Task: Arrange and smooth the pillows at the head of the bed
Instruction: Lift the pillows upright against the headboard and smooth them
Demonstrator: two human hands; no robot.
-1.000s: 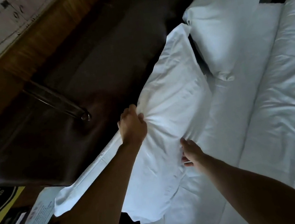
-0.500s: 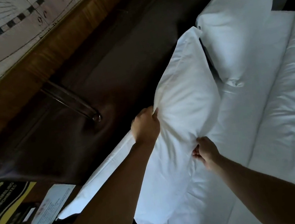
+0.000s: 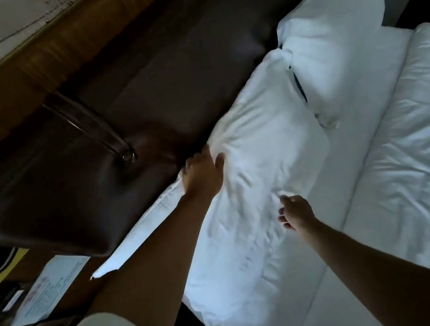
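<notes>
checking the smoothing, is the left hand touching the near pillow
Touching. In the head view the left hand lies flat on the near pillow at its edge by the headboard, with no gap showing.

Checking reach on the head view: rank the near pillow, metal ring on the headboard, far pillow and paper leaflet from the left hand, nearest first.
1. Near pillow, under the left hand.
2. Metal ring, left on the headboard.
3. Far pillow and paper leaflet: too close to call.

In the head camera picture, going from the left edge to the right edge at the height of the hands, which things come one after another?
Dark headboard → left hand → near pillow → right hand → white sheet → rumpled duvet.
</notes>
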